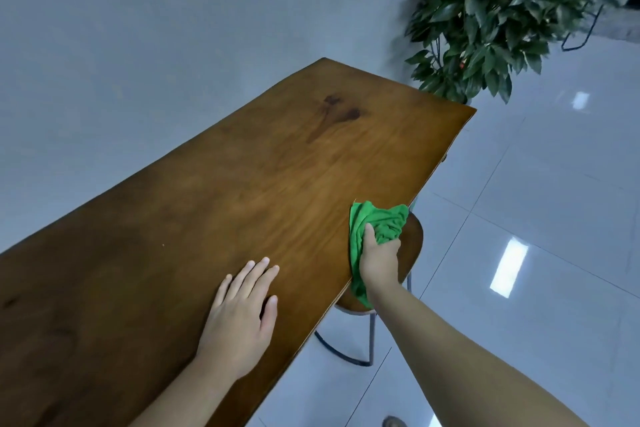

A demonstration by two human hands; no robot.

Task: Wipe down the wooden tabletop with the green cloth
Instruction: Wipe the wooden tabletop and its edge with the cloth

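Head view, right hand [379,262] grip closed on green cloth [375,222] at tabletop [207,191] edge, left hand [239,319] flat, open

Stool [412,246] mostly hidden under tabletop [207,218] and green cloth [377,222]; plant [491,10] blurred, cropped at top.

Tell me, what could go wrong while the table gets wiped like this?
The green cloth, bunched in the right hand, hangs past the table edge, so it might slip onto the stool below. Bunched up, it may wipe little and miss the dark stain farther away. The left hand lies flat and could leave prints.
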